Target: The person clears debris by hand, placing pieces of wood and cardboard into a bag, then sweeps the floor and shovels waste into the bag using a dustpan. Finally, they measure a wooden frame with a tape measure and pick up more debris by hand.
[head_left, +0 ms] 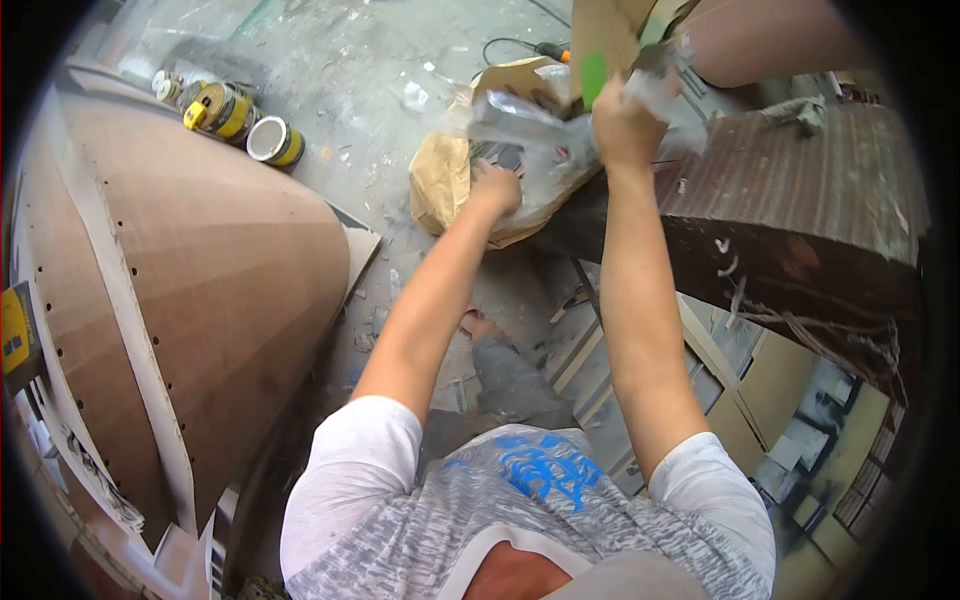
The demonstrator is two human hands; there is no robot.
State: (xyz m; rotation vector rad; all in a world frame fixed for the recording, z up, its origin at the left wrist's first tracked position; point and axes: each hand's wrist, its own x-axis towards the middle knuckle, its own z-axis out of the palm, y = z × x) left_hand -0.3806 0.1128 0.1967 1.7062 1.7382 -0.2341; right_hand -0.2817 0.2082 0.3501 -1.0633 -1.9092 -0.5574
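A large brown paper bag (440, 190) stands open on the floor in front of me, with crumpled clear plastic and dark bits inside. My left hand (497, 188) is at its mouth, fingers bent down toward the contents; what they touch is hidden and blurred. Higher and to the right, my right hand (630, 120) is closed in a fist around crumpled clear plastic film (655, 97), which is smeared by motion. A green piece (592, 78) shows just left of that fist, in front of a brown cardboard sheet (603, 35).
A large curved wooden panel (220, 260) fills the left side. Several cans, one a yellow-and-black can (275, 142), stand beyond it. At right sits a dark brown block with a ridged top (800, 165). Boards (760, 380) lie below it. An orange-handled tool (550, 50) rests behind the bag.
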